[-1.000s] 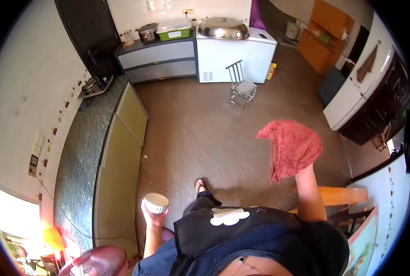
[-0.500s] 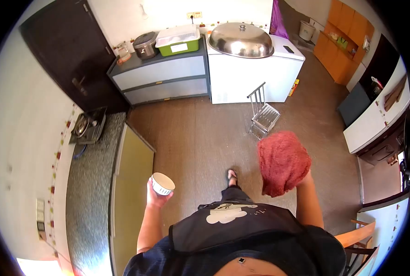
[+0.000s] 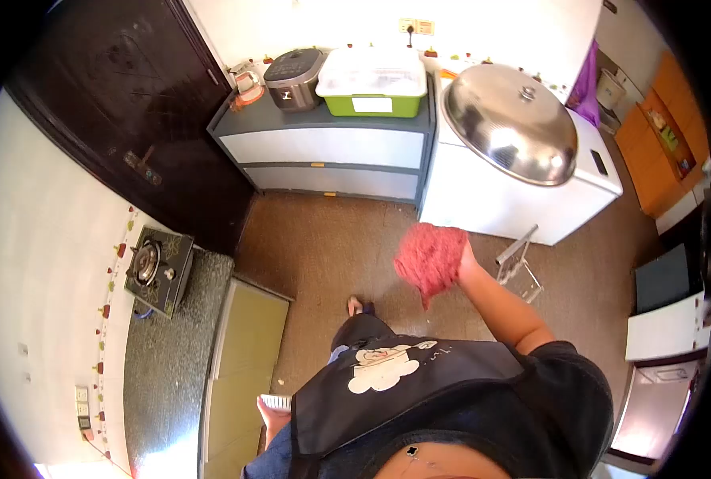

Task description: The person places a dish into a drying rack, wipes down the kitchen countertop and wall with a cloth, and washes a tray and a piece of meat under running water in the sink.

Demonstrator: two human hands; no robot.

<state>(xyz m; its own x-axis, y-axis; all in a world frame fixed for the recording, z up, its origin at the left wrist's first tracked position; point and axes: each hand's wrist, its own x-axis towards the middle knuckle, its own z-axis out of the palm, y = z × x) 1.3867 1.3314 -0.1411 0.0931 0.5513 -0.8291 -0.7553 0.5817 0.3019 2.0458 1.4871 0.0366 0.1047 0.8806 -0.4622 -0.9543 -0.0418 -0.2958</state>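
Observation:
My right hand (image 3: 461, 263) grips a red cloth (image 3: 429, 257), held out in front of me above the brown floor, short of the white chest freezer (image 3: 523, 203). My left hand (image 3: 272, 416) hangs low by my hip and holds a small white ribbed cup (image 3: 276, 401), mostly hidden behind my dark apron. A foot in a sandal (image 3: 355, 305) shows on the floor below the cloth.
A grey cabinet (image 3: 331, 152) carries a rice cooker (image 3: 293, 77) and a green lidded tub (image 3: 373, 82). A big steel lid (image 3: 509, 124) lies on the freezer. Small metal chair (image 3: 518, 262) at right. Stone counter (image 3: 172, 367) with gas burner (image 3: 152, 267) at left, dark door (image 3: 124, 120) behind.
I have walked toward the cabinet and freezer. The red cloth swung left and forward, bunched up. My left hand with the cup dropped down to my hip.

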